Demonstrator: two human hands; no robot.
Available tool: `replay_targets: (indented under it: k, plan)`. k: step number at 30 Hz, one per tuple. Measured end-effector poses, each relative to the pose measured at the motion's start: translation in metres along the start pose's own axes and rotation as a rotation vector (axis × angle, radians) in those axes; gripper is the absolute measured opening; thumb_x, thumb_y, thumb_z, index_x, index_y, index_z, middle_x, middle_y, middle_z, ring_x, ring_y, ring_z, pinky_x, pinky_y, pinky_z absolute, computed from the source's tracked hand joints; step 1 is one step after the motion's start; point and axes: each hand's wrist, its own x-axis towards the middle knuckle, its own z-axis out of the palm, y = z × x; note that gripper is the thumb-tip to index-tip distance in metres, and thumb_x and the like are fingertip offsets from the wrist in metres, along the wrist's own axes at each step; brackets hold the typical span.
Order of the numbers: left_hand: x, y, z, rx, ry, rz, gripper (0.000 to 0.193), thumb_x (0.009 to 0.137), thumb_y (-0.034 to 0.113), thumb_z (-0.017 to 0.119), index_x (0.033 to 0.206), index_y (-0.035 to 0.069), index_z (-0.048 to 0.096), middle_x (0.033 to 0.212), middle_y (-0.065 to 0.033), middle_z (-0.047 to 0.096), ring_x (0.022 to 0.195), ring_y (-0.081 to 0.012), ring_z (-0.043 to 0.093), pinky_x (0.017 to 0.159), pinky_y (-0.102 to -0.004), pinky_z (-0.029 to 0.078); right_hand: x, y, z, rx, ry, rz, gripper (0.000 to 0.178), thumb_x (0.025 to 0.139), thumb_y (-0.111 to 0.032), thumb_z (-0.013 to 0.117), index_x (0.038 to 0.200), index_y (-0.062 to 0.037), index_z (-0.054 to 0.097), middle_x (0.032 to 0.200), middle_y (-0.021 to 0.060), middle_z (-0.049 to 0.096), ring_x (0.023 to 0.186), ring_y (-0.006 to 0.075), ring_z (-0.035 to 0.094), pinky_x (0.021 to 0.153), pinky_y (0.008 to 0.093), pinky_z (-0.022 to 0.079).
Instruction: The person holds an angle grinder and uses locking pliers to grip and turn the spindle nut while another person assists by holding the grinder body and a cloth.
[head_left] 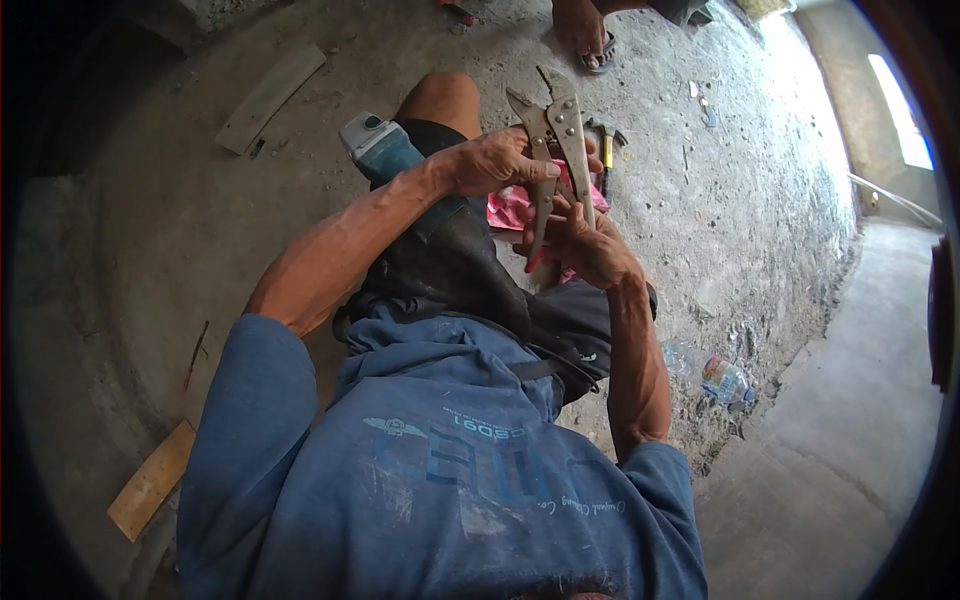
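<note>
"Since you hold the locking pliers (572, 135) up in front of you, what's done?"

"Your left hand (505, 163) and right hand (597, 252) both grip them; the jaws stand apart, nothing clamped yet."

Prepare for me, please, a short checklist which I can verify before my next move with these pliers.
1. Left hand secure on the locking pliers: ok, thumb and fingers hold them.
2. Right hand on the handle end: ok, in contact.
3. Space between the jaws free: ok, they stand apart with nothing between.
4. Hands protected: not ok, both are bare.
5. Teal power tool switched off: cannot tell.
6. Other person's foot away from the pliers: ok, it is apart.
</note>
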Motion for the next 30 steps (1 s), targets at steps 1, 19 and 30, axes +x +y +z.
replay_targets:
  k: [1,19,30]
  plan:
    - [0.001,0.0,0.0,-0.002,0.002,0.001,0.058,0.099,0.021,0.064,0.149,0.002,0.041,0.144,-0.0141,0.054,0.133,-0.0231,0.053,0.113,-0.0364,0.044,0.001,0.004,-0.004,-0.005,-0.002,-0.001,0.061,0.102,-0.048,0.053,0.136,0.002,0.047,0.113,0.0183,0.064,0.103,0.0303,0.067,0.092,0.0459,0.054]
    - [-0.002,0.006,0.006,0.112,0.036,-0.048,0.051,0.098,0.021,0.065,0.143,0.002,0.049,0.129,-0.009,0.065,0.103,-0.0118,0.063,0.086,-0.0272,0.052,-0.008,-0.022,0.023,-0.574,0.11,0.031,0.063,0.105,-0.058,0.04,0.121,-0.0029,0.066,0.087,0.0044,0.071,0.071,0.0104,0.062,0.06,0.0241,0.047]
    - [-0.001,0.002,0.0,0.063,0.03,-0.081,0.05,0.097,0.018,0.067,0.14,-0.001,0.049,0.119,-0.0106,0.067,0.105,-0.0167,0.065,0.096,-0.0319,0.052,-0.004,-0.012,-0.003,-0.168,-0.078,-0.001,0.079,0.096,-0.062,0.049,0.146,-0.0001,0.044,0.137,0.0197,0.06,0.109,0.0279,0.069,0.081,0.0342,0.054]
